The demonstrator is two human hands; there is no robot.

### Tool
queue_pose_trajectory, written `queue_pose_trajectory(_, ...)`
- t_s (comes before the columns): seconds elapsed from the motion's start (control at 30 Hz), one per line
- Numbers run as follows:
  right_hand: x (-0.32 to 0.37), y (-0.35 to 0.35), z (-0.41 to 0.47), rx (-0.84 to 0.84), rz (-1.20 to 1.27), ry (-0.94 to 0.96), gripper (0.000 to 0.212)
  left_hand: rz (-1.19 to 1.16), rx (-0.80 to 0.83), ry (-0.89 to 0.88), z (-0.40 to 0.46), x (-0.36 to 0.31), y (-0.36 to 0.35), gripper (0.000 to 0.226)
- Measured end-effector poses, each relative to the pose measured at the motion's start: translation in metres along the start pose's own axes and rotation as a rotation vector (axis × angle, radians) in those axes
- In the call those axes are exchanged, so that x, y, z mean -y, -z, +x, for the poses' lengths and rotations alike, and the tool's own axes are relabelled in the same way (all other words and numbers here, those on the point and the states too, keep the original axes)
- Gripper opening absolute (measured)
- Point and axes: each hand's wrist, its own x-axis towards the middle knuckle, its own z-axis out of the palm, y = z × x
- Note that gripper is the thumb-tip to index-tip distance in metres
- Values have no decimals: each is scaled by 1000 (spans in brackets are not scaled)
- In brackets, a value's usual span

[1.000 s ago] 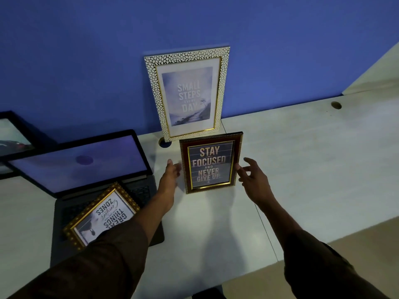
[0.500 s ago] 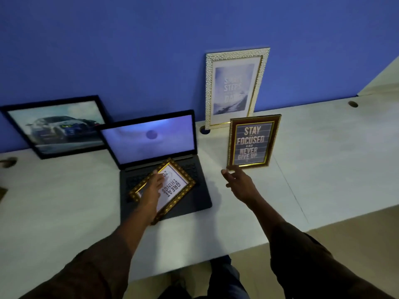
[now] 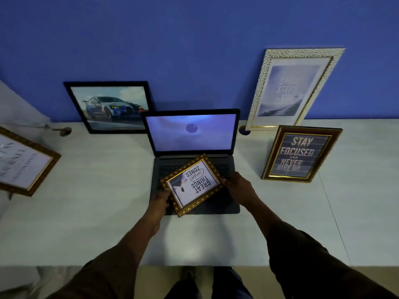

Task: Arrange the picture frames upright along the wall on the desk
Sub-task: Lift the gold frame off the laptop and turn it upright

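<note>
A small ornate gold frame (image 3: 192, 184) reading "Great things... zones", its text upside down to me, lies tilted over the laptop keyboard. My left hand (image 3: 159, 201) grips its lower left edge and my right hand (image 3: 238, 188) holds its right corner. A dark red "Stay focused" frame (image 3: 301, 153) stands upright on the desk to the right. Behind it a tall white pebbled frame (image 3: 292, 88) leans against the blue wall. A black-framed car picture (image 3: 109, 106) leans on the wall at left. A gold-edged frame (image 3: 22, 162) sits at the far left, partly cut off.
An open laptop (image 3: 192, 134) sits at the middle of the white desk (image 3: 97, 201), its screen lit. Cable holes (image 3: 64, 131) are in the desk near the wall. The desk's front edge runs near my forearms, with floor and my feet below.
My hands left the "Stay focused" frame standing and moved left. The left hand reached the small gold frame first, and now both hands hold it. The view shifted left.
</note>
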Motion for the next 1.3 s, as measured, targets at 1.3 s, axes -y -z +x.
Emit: queue_pose_trajectory(1.3,210,-49,-62,335,-54,610,43,645,-39,-700,-107,-64,131,23)
